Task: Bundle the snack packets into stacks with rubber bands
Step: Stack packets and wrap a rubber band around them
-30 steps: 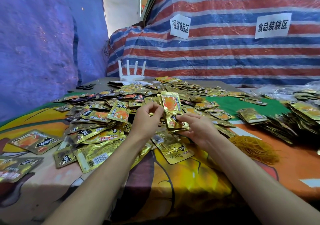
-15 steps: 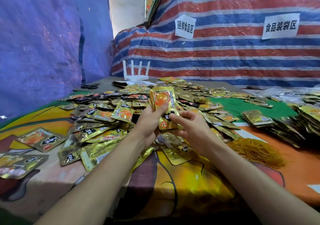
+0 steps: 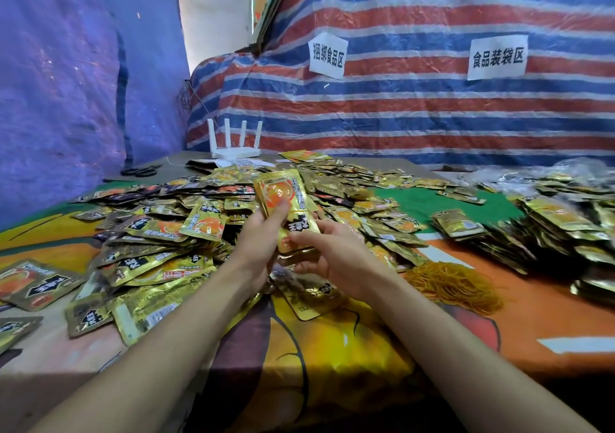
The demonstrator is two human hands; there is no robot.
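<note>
1. At mid-table, just above the cloth (image 3: 332, 349), the left hand (image 3: 263, 233) grips a small stack of packets (image 3: 286, 199) held nearly upright. Its thumb presses flat on the orange front of the top packet. The other fingers are behind the stack and hidden.
2. The right hand (image 3: 332, 253) clasps the lower end of the same stack, thumb across the front and fingers curled beneath. No band is visible in either hand.
3. The stack is several packets face to face, with edges roughly squared and no band seen round it. Judgement: the step in hand is gathering and aligning, and banding is not yet done.
4. The supply of rubber bands (image 3: 456, 286) is a yellow-orange heap on the cloth beside the right forearm, apart from both hands.
5. The loose packets (image 3: 159, 233) form a wide scattered heap to the left of and behind the hands. Judgement: most of the work is left.
6. Toward the right edge lie tidier stacks (image 3: 549, 226), overlapping in rows. They are probably finished bundles, but any bands are too small to confirm.
7. At the far back left are a white router (image 3: 234, 143) and scissors (image 3: 141, 170), both untouched.
</note>
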